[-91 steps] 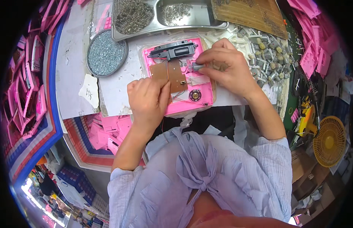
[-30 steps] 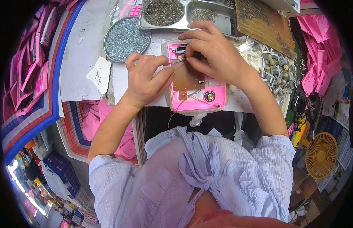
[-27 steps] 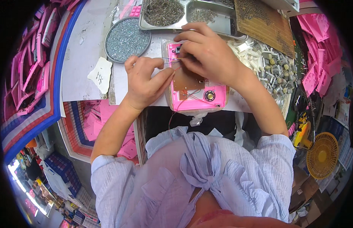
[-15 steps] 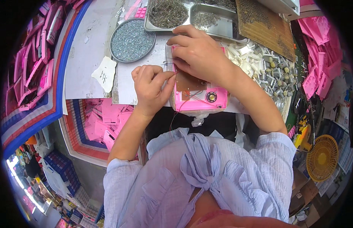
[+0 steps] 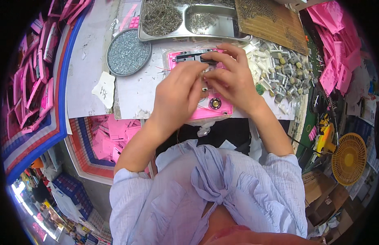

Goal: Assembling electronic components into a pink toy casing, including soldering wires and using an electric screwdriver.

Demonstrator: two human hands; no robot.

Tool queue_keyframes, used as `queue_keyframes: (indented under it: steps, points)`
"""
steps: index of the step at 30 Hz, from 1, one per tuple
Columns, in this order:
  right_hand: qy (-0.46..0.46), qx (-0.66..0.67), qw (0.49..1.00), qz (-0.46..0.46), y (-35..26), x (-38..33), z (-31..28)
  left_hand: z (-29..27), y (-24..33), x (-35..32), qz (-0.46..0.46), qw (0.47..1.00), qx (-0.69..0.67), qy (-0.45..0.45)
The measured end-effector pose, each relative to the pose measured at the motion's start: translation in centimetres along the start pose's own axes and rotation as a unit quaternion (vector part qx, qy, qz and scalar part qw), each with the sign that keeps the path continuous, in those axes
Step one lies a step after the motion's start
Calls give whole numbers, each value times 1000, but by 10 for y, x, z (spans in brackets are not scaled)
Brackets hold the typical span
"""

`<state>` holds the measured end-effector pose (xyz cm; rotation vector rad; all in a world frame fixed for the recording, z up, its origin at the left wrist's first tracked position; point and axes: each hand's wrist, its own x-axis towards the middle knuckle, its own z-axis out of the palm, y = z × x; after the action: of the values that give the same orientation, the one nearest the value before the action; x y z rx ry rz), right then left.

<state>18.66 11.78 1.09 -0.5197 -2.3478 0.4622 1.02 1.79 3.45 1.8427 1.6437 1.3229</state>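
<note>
A pink plastic case (image 5: 225,109) lies in front of me on a plastic-wrapped support. It carries a black slotted part (image 5: 185,58) along its far edge and a round black part with a gold-coloured centre (image 5: 215,103) near its near right corner. My left hand (image 5: 177,92) bends over the case from the left, slightly blurred, its fingertips drawn together over the middle. From the right, my right hand (image 5: 232,77) meets it there with thumb and forefinger pinched. What either pinch holds is hidden. A thin red wire (image 5: 162,68) sticks out left of the case.
A round dish of small silvery pieces (image 5: 129,52) stands left. Beyond are a metal tray (image 5: 189,33) of small metal parts and a brown board (image 5: 275,25). White and grey parts (image 5: 279,65) are heaped right. A torn white scrap (image 5: 104,90) lies left; pink pieces (image 5: 110,136) fill a bin below.
My left hand has moved right and over the case. My right hand has shifted down and turned, so both meet at the middle. The black part at the far edge now shows.
</note>
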Motion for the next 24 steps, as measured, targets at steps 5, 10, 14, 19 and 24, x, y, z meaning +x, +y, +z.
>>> queue_keyframes:
  steps: [5,10,14,19,24]
  points:
    - [-31,-1,999,-19,-6,15,6,-1,-31,12,-44,999,-5,-15]
    - [-62,11,998,-15,5,12,-15,-6,-32,1,-46,999,-20,-10]
    - [-29,-1,1000,8,16,0,-39,3,-5,5,-79,991,-74,-84]
    - [27,46,998,31,21,-2,-35,22,1,28,-35,991,-40,-122]
    - [49,130,980,139,22,-11,-29,16,-3,34,-218,948,-148,-178]
